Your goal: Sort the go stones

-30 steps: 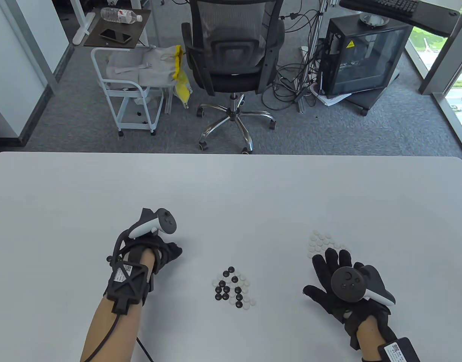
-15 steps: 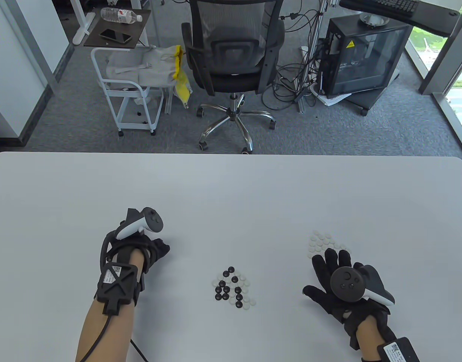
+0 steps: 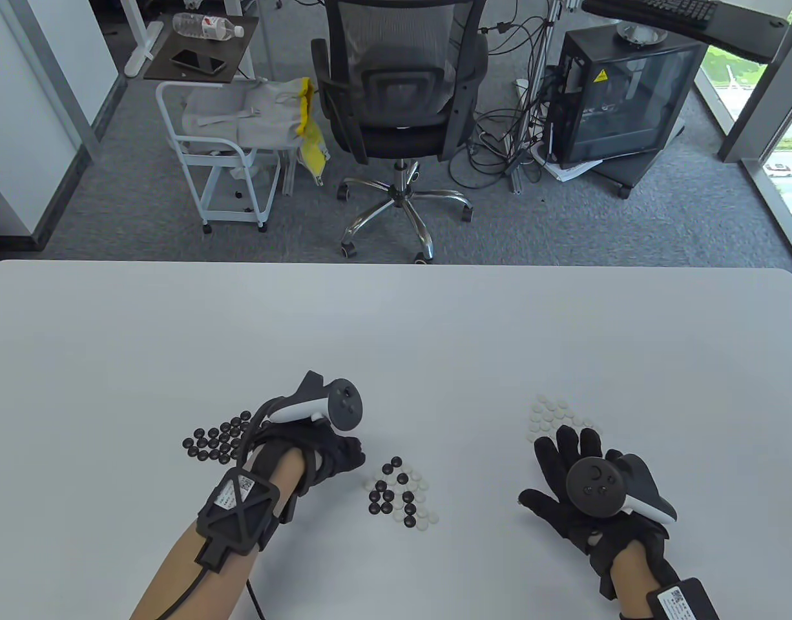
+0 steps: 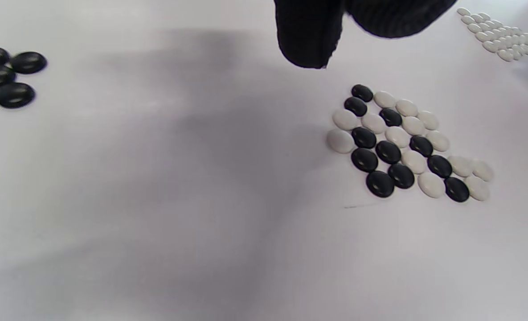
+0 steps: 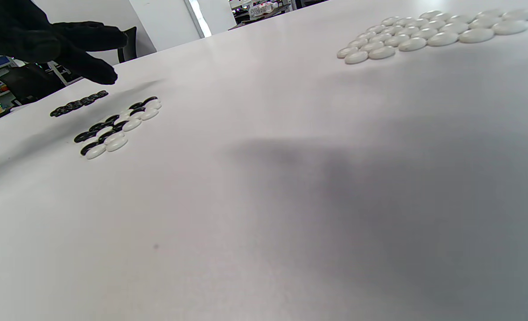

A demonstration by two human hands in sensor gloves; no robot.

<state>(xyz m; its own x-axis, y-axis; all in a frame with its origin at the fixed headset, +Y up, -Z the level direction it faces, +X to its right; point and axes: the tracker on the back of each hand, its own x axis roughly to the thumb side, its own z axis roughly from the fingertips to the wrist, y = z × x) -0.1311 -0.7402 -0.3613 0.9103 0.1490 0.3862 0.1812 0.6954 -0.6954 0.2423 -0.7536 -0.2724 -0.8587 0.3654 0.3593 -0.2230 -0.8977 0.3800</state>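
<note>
Left fingers (image 4: 308, 35): gloved tips hang together over bare tabletop, just left of the mixed stones, holding nothing that shows.
Left hand (image 3: 331, 452): sits between the black pile and the mixed cluster, tracker (image 3: 334, 407) strapped on its back.
Right fingers (image 3: 567, 445): straight and spread apart, flat on the tabletop, tips touching the near edge of the white pile; they grip nothing.
Right hand (image 3: 577, 497): lies palm down, well to the right of the mixed cluster.
Mixed cluster (image 3: 400, 494): black and white Go stones packed side by side at the middle of the near tabletop.
Black pile (image 3: 216, 442): sorted black stones to the left, beside the left wrist.
White pile (image 3: 551, 413): sorted white stones to the right.
Tabletop (image 3: 396, 336): pale grey, carrying all three groups.
</note>
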